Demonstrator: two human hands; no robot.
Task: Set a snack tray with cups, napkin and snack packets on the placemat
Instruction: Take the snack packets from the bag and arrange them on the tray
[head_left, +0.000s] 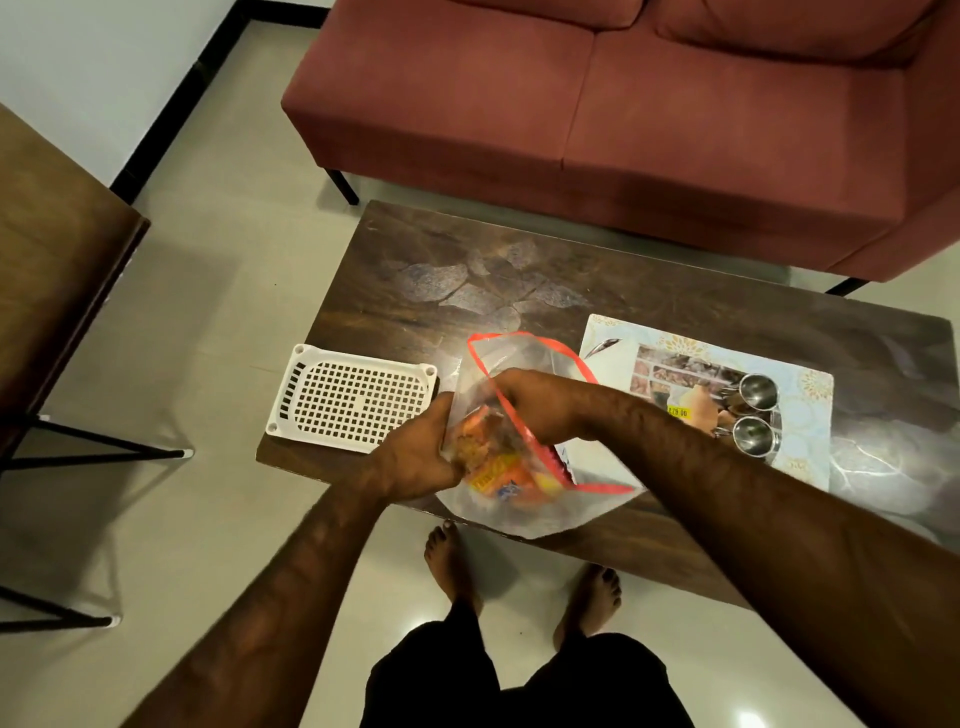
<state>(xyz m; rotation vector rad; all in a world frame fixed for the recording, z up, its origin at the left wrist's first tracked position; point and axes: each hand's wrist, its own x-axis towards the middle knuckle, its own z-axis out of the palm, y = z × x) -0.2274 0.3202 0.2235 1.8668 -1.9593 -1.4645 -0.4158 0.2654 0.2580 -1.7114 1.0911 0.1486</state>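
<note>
On the coffee table (519, 270), you are only fetching the snacks; nothing sits on the tray yet.

From the head view, your left hand (415, 457) clutches the side of the clear plastic bag (519, 364), while your right hand (535, 400) reaches inside toward the snack packets (498, 467); its grip is hidden. The white tray (353, 397) lies bare, off the placemat (701, 353), where two steel cups (756, 413) already stand. No napkin is visible.
</note>
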